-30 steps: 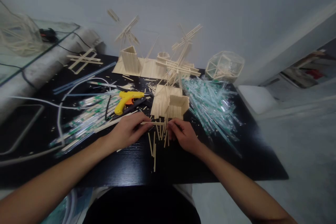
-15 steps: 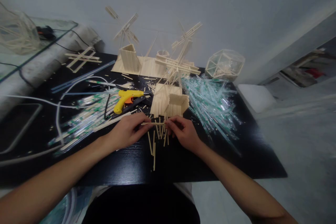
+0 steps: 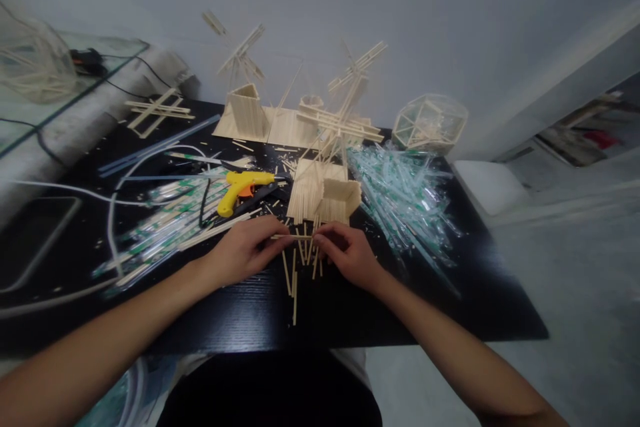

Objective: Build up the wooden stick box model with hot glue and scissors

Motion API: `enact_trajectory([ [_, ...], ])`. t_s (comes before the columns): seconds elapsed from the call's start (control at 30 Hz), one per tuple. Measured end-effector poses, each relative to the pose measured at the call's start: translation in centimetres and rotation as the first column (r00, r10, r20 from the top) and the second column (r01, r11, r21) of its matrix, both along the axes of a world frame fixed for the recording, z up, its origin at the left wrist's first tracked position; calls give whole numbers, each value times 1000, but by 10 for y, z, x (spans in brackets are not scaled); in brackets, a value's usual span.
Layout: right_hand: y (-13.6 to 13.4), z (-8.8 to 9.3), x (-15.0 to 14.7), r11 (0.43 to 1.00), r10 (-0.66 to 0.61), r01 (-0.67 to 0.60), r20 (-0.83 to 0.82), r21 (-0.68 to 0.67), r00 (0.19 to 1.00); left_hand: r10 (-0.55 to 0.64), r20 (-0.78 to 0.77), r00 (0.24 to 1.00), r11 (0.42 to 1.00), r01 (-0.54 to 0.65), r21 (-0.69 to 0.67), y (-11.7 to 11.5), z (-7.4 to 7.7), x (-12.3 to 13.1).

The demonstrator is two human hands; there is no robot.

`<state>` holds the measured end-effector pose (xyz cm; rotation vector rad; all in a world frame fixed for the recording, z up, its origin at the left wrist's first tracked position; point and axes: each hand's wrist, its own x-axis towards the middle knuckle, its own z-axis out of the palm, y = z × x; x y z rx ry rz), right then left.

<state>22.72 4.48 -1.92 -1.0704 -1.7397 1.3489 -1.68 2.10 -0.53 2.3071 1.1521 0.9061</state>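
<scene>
Between my two hands a short wooden stick [image 3: 301, 237] is stretched level above the table. My left hand [image 3: 250, 245] pinches its left end, and the fingers of my right hand [image 3: 345, 248] are closed on its right end. Under it several loose sticks [image 3: 294, 283] lie on the black tabletop. Just beyond stands a wooden model with a base of sticks [image 3: 306, 185], an open stick-walled box [image 3: 340, 197] and a windmill-like cross of sticks [image 3: 340, 123]. To the left lies a yellow glue gun [image 3: 245, 185].
Clear wrappers with sticks [image 3: 170, 220] lie at left, under a white cable [image 3: 113, 233]. More wrappers [image 3: 405, 193] pile up at right. Behind are another stick model [image 3: 243, 113], crossed sticks [image 3: 159, 110] and a faceted clear container [image 3: 430, 123]. The black table [image 3: 480, 313] ends near my body.
My right hand's fingers have closed in slightly to the left along the stick. The left hand keeps nearly the same place, and the other things lie as before.
</scene>
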Motion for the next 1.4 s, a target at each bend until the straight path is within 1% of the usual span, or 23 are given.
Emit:
enact_trajectory([
  [0.17,-1,-1,1,1000,26,-26,11,-11,1000,-46,24,999,999,45,25,0,-2,-1],
  [0.27,-2,3,1,986,130,-131,-21,-98,991,-64,9,998,998,63,24,1,-6,-1],
  [0.37,-1,6,1,949,221,-237,-101,-209,970,-66,-3,998,998,66,24,1,-8,-2],
  [0.43,0,6,1,937,223,-251,-135,-245,965,-69,0,998,997,69,22,1,-8,-1],
  [0.6,3,2,2,938,168,-203,-141,-280,976,-47,3,999,999,47,-22,-1,-5,1],
  [0.73,3,3,1,949,124,-158,-136,-274,983,-24,-12,1000,999,23,-49,-2,-4,2],
  [0.97,3,6,1,964,100,-121,-100,-237,990,8,-28,1000,995,-11,-95,-3,-3,2],
  [1.07,4,6,1,968,95,-116,-104,-221,990,5,-26,1000,995,-7,-97,-2,-3,2],
  [1.2,0,6,0,974,103,-121,-96,-194,990,-14,-1,1000,994,14,-111,-3,-3,3],
  [1.4,-6,4,-2,987,117,-118,-22,-107,993,-95,4,995,989,95,-111,-6,-3,7],
])
